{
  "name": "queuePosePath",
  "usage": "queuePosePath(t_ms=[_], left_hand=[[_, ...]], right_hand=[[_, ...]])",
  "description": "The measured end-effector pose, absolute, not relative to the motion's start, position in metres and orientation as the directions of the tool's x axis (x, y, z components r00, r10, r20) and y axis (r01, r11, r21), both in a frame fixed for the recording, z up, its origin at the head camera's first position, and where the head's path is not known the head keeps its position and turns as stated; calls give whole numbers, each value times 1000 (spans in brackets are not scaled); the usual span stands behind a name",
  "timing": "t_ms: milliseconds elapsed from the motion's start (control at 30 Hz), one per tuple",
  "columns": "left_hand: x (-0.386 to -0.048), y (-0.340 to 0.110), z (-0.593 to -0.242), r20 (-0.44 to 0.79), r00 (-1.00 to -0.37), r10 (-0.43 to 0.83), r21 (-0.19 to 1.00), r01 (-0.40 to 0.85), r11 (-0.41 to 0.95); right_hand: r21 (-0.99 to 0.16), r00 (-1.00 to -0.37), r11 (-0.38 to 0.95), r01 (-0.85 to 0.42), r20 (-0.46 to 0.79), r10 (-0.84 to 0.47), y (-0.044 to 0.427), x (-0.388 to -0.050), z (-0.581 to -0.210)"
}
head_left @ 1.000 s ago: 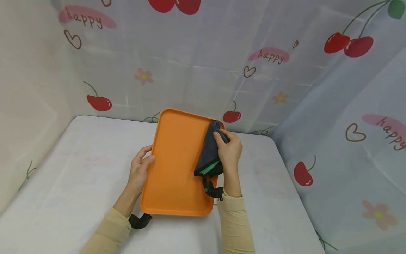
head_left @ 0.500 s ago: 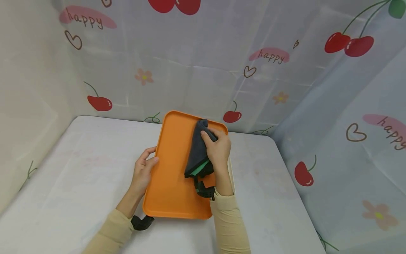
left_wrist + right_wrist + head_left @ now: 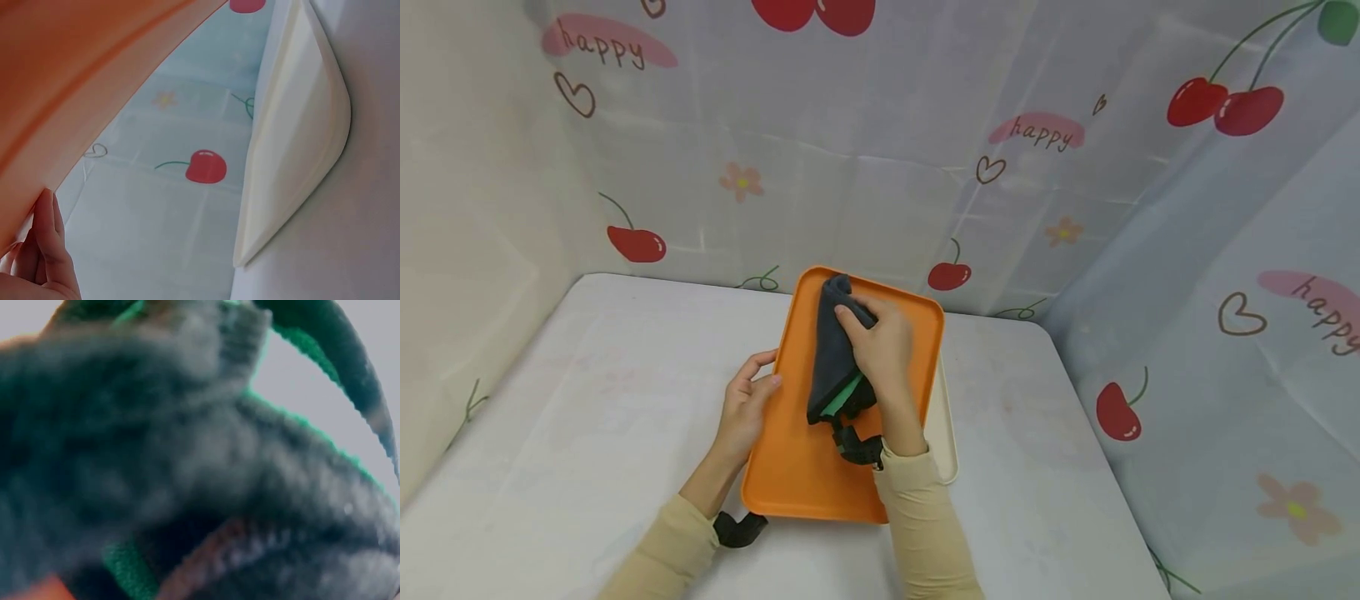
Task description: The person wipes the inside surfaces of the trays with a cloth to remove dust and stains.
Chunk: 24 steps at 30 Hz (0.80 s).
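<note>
My left hand (image 3: 745, 412) grips the left edge of an orange tray (image 3: 786, 471), thumb on the near face. The tray is held up at a tilt over the table. In the left wrist view, fingers (image 3: 50, 237) meet the underside of the orange tray (image 3: 75, 94). My right hand (image 3: 883, 342) pinches a bunched dark grey cloth (image 3: 832, 350) with a green underside against the tray's upper left part. Folds of the cloth (image 3: 187, 450) fill the right wrist view, blurred, and hide the right fingers there.
A cream tray (image 3: 942, 433) lies on the white table (image 3: 595, 400), mostly hidden behind the orange tray. The left wrist view shows the cream tray (image 3: 300, 125) better. A cherry-printed curtain (image 3: 865, 200) hangs behind the table. Black wrist mounts (image 3: 739, 530) sit below both hands.
My right hand has slid the cloth leftward across the orange tray, from its right edge to near its left. The orange tray has shifted slightly right and toward me, uncovering more of the cream tray.
</note>
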<state>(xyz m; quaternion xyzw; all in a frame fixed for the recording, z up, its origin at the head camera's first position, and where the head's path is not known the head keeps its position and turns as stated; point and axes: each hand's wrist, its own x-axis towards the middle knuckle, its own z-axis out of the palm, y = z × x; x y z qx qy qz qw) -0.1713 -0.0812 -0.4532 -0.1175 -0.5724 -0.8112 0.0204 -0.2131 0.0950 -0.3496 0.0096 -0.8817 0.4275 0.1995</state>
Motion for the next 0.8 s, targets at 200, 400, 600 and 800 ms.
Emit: queuePosePath(t_ms=[200,400,600,800], left_hand=[[-170,-76,-456,227,-971,81,922,187,-338],[-170,-74,-457,235,-969,73,911,194,-363],[-171,-74,-458,216,-975,56,918,183,-352],[-171,-75,-458,209,-977,41,920,182,-347]], right_hand=[[-711,-934,671,-210,349,77,79,-212,-347],[-668,-934,708,-228,356,35,70,-211,-346],[-649,-935,723,-238,355,11,67,-209,-350],[-646,-931,720,-255,364,-3,65,-208,-354]])
